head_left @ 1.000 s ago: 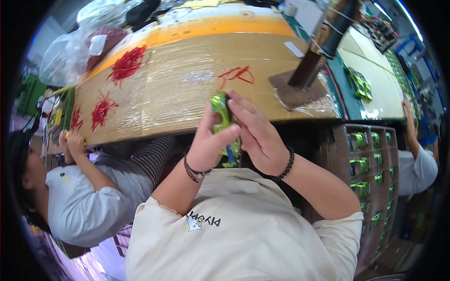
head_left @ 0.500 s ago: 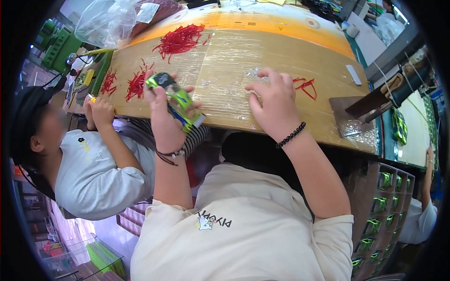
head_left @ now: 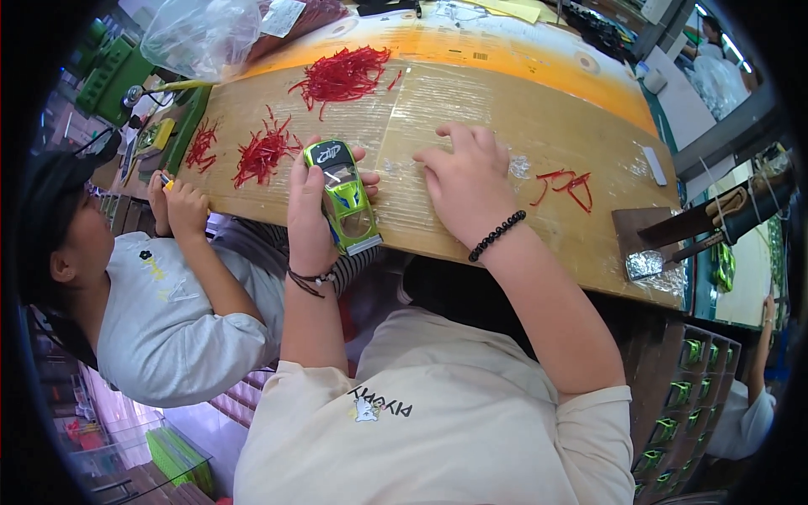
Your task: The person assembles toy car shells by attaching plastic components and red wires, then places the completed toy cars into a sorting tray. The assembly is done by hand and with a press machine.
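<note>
A bright green toy car [head_left: 347, 200] with a black front and clear windows lies tilted in my left hand [head_left: 309, 220], the fingers wrapped round its sides. My right hand [head_left: 473, 175] hovers over the table with loosely bent fingers apart, and I see nothing between them. Just beside it lie small clear plastic bits [head_left: 518, 166]. Several thin red strips [head_left: 574, 187] rest further right. Beyond my left hand are a small red pile [head_left: 266, 154] and a larger heap of red strips [head_left: 343, 76].
On the left, a co-worker [head_left: 181, 311] in a light shirt sits close, holding something small and yellow. A post on a brown base plate [head_left: 627, 231] stands at the table's right edge. Below it, a rack [head_left: 673, 370] holds several green cars. Clear plastic bags [head_left: 202, 38] lie far left.
My left hand has turned the car so its top shows more, and shifted slightly right. My right hand has moved left, away from the red strips. The camera view has shifted a little.
</note>
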Available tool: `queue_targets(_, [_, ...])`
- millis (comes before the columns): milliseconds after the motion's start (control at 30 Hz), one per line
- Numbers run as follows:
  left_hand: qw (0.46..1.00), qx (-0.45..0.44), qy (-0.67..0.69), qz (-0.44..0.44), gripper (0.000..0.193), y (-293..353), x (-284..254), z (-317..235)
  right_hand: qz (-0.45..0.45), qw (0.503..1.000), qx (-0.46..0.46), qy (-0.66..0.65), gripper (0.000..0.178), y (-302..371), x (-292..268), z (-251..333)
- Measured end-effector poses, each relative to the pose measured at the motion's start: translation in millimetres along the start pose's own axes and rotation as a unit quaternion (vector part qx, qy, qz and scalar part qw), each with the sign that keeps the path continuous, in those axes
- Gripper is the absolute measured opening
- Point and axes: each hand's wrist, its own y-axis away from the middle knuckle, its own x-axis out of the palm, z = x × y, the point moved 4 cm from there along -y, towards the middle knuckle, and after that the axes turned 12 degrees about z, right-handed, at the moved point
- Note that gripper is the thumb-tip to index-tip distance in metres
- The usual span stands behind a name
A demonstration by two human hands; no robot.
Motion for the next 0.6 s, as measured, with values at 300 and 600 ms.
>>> queue_targets(300, [0.999, -0.028, 0.019, 0.033, 0.05, -2, 7, 4, -0.112, 0.993, 0.03, -0.023, 0.044, 10, -48, -17])
queue_targets(600, [0.995, -0.065, -0.015, 0.079, 0.058, 3, -11, 6, -0.366, 0.862, -0.01, -0.351, 0.103, 180, -87, -34])
